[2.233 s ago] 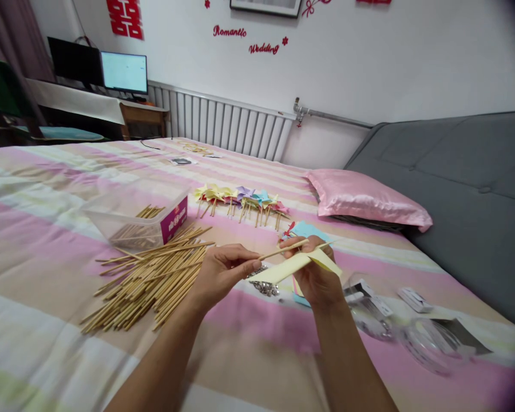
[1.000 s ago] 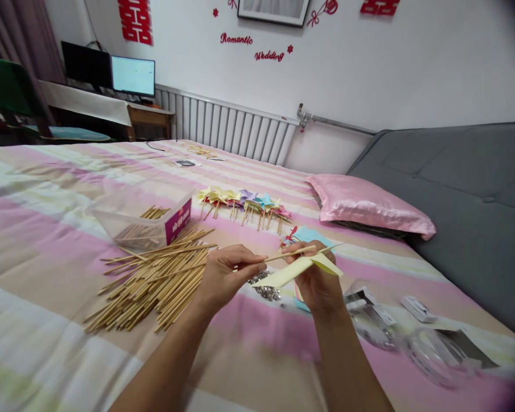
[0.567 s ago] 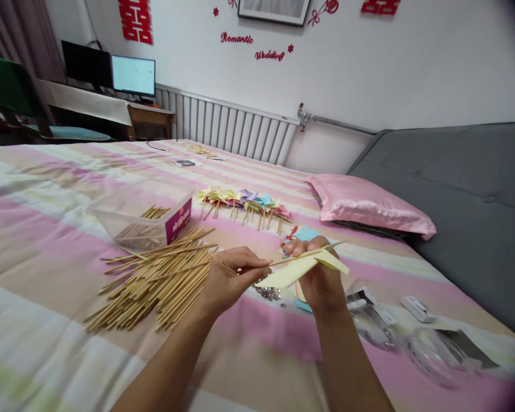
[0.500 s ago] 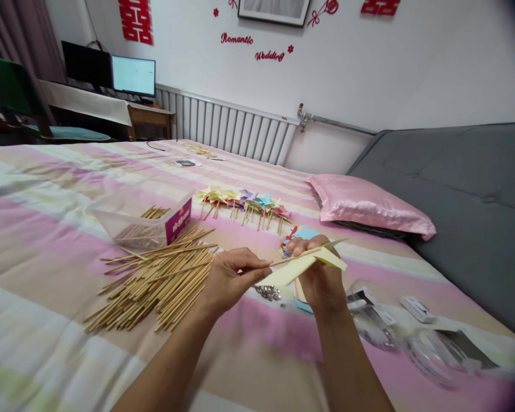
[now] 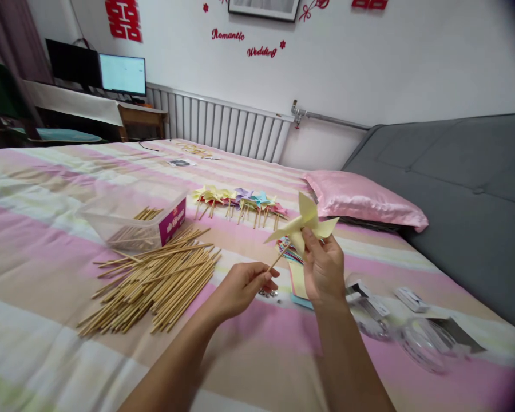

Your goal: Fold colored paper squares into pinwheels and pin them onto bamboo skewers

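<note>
A pale yellow folded-paper pinwheel (image 5: 304, 224) is held up above the striped pink and cream bedspread (image 5: 257, 349), near the middle of the scene. The right hand (image 5: 324, 272) pinches its centre between closed thumb and fingertips. A thin wooden stick (image 5: 278, 257) slants down and left from the pinwheel; the left hand (image 5: 240, 286) grips its lower end with fingertips pressed together. Under the hands lie small silver pins (image 5: 267, 294) and a stack of coloured paper squares (image 5: 298, 283). To the left is a loose heap of wooden sticks (image 5: 154, 277), with a clear plastic tub (image 5: 133, 220) just behind it. Farther off lies a row of coloured paper pinwheels (image 5: 240, 200), with a pink satin pillow (image 5: 363, 200) to its right.
</note>
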A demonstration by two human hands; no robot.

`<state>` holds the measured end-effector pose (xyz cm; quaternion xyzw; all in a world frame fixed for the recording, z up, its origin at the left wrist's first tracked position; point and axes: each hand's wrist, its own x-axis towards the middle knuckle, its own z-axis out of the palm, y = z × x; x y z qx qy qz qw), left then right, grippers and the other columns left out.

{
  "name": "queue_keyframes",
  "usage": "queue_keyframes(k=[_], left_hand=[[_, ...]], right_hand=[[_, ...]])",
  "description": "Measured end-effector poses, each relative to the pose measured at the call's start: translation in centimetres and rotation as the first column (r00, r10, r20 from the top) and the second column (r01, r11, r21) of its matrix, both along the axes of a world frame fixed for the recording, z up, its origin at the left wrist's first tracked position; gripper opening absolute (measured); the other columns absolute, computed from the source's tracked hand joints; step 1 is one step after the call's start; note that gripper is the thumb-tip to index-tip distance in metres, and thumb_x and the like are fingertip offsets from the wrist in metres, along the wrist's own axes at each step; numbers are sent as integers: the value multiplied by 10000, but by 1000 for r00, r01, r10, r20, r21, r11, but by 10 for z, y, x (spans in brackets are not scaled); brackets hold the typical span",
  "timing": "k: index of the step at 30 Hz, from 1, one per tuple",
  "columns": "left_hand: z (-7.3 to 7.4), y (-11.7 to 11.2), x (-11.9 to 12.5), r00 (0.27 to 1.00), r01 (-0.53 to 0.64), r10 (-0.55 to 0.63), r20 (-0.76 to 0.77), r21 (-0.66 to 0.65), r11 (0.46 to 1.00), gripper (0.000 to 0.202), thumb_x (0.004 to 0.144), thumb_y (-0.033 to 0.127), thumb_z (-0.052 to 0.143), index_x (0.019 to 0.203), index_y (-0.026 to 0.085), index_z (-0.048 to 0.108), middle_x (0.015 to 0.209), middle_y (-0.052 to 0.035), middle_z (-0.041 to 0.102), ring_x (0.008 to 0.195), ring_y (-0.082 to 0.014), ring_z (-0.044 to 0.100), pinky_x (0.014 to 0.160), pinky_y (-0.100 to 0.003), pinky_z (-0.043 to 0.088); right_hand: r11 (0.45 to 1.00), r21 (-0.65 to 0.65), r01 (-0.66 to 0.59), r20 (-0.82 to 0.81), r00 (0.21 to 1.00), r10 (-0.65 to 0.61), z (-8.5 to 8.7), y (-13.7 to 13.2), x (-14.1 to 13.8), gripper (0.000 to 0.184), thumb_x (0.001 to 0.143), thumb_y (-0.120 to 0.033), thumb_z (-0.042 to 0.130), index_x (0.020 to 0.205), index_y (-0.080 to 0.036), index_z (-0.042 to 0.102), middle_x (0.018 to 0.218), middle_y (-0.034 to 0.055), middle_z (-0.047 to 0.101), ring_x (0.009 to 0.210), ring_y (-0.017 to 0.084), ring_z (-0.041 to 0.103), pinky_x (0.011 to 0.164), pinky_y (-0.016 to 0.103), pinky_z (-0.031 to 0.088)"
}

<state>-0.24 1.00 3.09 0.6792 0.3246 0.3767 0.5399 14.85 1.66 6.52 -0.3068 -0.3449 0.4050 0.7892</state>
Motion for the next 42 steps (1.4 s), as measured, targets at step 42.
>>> queue_keyframes(k=[42], left_hand=[[0, 7, -9, 996, -36, 40, -80, 54, 998, 283, 855, 353, 498, 810, 121, 653, 740, -72, 680, 645, -137, 611, 620, -248, 469]], right_hand=[[577, 559, 596, 776, -132, -616, 9, -15, 24, 466, 932, -474, 291, 1224, -254, 580, 1468, 95, 300, 1291, 338, 292, 997, 585, 225]])
